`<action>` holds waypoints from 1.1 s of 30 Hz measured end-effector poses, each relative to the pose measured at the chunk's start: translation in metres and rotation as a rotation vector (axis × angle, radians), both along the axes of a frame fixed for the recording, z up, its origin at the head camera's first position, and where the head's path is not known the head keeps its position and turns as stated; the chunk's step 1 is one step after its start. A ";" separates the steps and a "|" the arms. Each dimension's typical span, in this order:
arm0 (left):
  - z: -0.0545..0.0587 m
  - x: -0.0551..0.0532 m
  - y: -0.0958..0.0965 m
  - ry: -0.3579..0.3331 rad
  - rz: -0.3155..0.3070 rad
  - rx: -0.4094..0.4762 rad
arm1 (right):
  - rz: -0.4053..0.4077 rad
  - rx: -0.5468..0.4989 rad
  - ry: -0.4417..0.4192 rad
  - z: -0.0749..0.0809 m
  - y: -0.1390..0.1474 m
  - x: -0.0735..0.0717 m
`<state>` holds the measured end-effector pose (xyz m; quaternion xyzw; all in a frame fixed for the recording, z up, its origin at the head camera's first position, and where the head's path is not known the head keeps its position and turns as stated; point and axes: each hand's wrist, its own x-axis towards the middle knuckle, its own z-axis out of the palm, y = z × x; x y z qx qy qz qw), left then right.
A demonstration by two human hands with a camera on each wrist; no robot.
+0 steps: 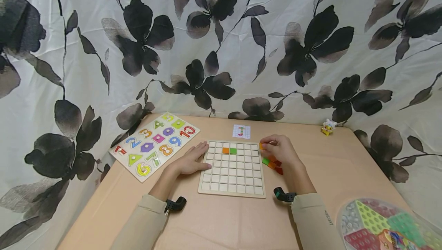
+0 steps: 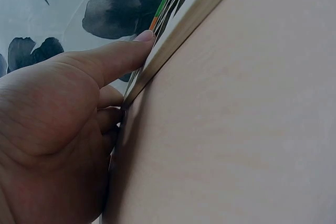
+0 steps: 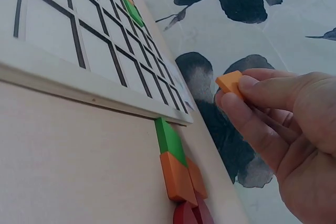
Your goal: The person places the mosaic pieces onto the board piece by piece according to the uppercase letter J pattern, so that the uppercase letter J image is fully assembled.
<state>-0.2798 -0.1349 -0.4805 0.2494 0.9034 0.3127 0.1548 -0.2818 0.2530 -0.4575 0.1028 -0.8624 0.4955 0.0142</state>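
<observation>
A wooden grid board point(image 1: 232, 196) with pale square cells lies mid-table. One orange tile point(image 1: 226, 150) and one green tile point(image 1: 233, 151) sit side by side in an upper row. My left hand point(image 1: 188, 160) rests along the board's left edge, fingers straight; in the left wrist view its thumb point(image 2: 126, 56) lies on the rim. Just off the board's upper right corner, my right hand point(image 1: 284, 151) pinches a small orange tile point(image 3: 230, 83) between thumb and fingertips. Under that hand, loose green point(image 3: 169, 139), orange point(image 3: 178, 178) and red tiles point(image 3: 185, 214) lie by the board's right edge.
A pattern card point(image 1: 241, 131) lies behind the board. To the left is a number-and-shape puzzle board point(image 1: 138, 175). A small yellow figurine point(image 1: 327, 127) stands at the back right. At front right sits a clear container point(image 1: 345, 213) of colourful pieces. A floral curtain point(image 1: 255, 50) hangs behind the table.
</observation>
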 end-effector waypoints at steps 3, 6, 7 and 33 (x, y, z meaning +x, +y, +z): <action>0.000 0.000 0.000 0.002 -0.005 0.002 | -0.016 0.009 0.031 0.001 -0.001 0.001; 0.001 0.001 0.000 0.003 -0.007 0.008 | -0.028 0.027 0.054 0.003 -0.003 0.001; 0.001 0.001 0.000 0.004 -0.008 0.008 | -0.028 0.025 0.057 0.004 -0.003 0.001; 0.001 0.000 -0.001 0.004 -0.014 0.014 | 0.031 0.055 0.072 0.000 -0.039 0.001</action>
